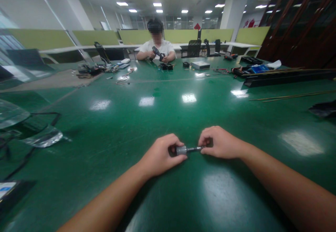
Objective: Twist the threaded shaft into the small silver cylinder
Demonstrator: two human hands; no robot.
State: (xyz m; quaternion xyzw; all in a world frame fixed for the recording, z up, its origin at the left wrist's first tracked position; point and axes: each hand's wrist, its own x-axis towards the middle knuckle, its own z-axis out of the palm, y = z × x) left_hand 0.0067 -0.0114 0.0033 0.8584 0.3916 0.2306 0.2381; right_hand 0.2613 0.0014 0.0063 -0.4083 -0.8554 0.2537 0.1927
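Note:
Between my two hands, close above or on the green table [157, 120], lies a small metal cylinder with a thin shaft [181, 150]; its exact kind is not clear. My left hand [160, 156] has its thumb and fingers closed around the wide silver body on the left. The shaft points right, and my right hand [223, 142] pinches its tip between thumb and fingers. Part of the body's left end is hidden in my left fingers, and the shaft's tip is covered by the right ones.
Across the table a person [157, 48] in a white top holds a dark drill-like tool [156, 51]. Cables and electronic parts [110, 67] lie far left. A clear plastic object [44, 137] stands left. Thin rods [294, 96] and a long black channel [283, 79] lie right.

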